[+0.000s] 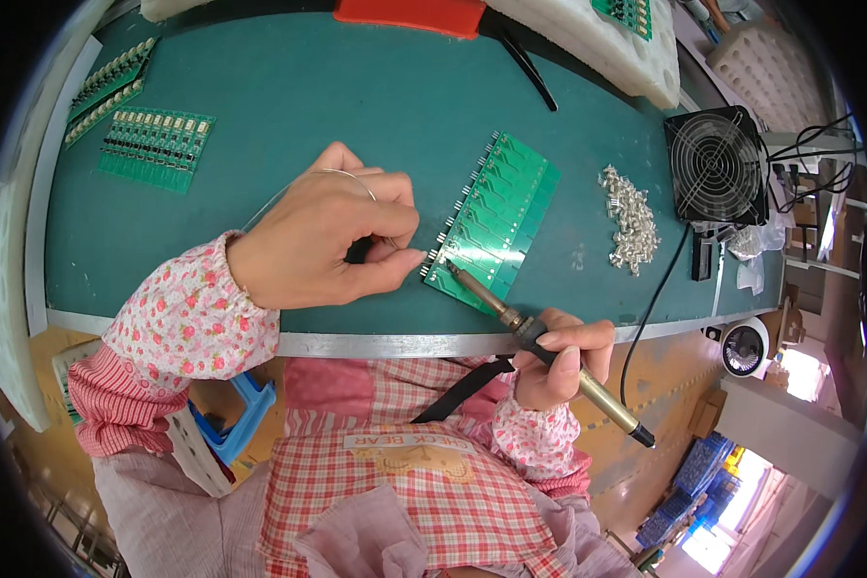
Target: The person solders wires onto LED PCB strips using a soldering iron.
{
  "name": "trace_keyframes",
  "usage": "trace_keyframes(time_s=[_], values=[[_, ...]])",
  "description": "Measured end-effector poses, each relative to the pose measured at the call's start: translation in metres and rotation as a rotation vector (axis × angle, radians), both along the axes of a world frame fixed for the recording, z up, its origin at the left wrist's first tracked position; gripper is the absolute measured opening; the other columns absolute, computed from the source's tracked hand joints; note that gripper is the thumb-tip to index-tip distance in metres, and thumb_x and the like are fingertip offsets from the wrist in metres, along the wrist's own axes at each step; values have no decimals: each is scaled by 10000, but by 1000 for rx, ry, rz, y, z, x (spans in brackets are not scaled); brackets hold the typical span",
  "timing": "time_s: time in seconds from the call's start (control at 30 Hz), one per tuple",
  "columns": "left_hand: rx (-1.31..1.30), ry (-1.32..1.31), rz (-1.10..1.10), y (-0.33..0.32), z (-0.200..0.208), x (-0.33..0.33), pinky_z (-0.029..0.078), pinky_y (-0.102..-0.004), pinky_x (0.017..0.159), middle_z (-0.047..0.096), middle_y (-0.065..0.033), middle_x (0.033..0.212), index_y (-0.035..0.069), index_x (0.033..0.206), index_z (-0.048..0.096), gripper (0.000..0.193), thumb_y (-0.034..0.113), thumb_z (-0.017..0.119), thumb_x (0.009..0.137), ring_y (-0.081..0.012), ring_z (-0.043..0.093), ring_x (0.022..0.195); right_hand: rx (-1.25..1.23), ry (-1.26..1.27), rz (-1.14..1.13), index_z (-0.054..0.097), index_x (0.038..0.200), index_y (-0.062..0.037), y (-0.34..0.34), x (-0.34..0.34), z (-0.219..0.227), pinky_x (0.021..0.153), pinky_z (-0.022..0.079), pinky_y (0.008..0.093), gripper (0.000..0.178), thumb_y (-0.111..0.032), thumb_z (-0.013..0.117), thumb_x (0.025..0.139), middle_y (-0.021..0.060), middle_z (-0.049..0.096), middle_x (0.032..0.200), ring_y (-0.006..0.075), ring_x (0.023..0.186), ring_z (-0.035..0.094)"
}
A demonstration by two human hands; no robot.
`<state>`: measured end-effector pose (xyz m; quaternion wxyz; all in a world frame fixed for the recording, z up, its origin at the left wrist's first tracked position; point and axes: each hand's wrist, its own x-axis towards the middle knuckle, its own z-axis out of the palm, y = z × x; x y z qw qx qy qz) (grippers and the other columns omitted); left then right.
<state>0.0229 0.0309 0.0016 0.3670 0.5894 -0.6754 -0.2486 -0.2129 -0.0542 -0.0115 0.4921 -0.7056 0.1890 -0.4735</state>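
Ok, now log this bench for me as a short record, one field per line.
Left hand: pinching a thin wire
Right hand: gripping a soldering iron
Iron tip: at the near left corner of a green circuit board; contact unclear
Small parts: silvery, in a loose pile right of that board
Tweezers: dark, lying beyond the board
Other boards: bearing components, far left
Fan: black, right side
Work surface: green
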Motion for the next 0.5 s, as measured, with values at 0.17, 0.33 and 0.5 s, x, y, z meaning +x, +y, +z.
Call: trace_keyframes(time_s=[0.17,0.33,0.5], values=[[-16,1,-1,0,-1,0,281,-299,705,436,12,660,88,616,436,253,85,673,704,-158,406,597,-12,-26,11,426,761,8,0,2,1,347,309,212,271,-233,476,874,79,464,469,98,328,403],[-27,-33,16,1,-1,0,282,-296,701,431,11,653,87,617,440,249,79,675,700,-156,407,592,-70,3,42,432,772,13,2,2,0,342,303,209,271,-231,473,883,72,465,470,92,337,419],[-48,-46,16,0,-2,-1,280,-293,691,425,9,648,86,611,430,260,74,676,697,-158,403,587,-125,28,31,435,776,12,5,0,-1,335,305,214,278,-238,476,889,68,481,476,92,336,426]])
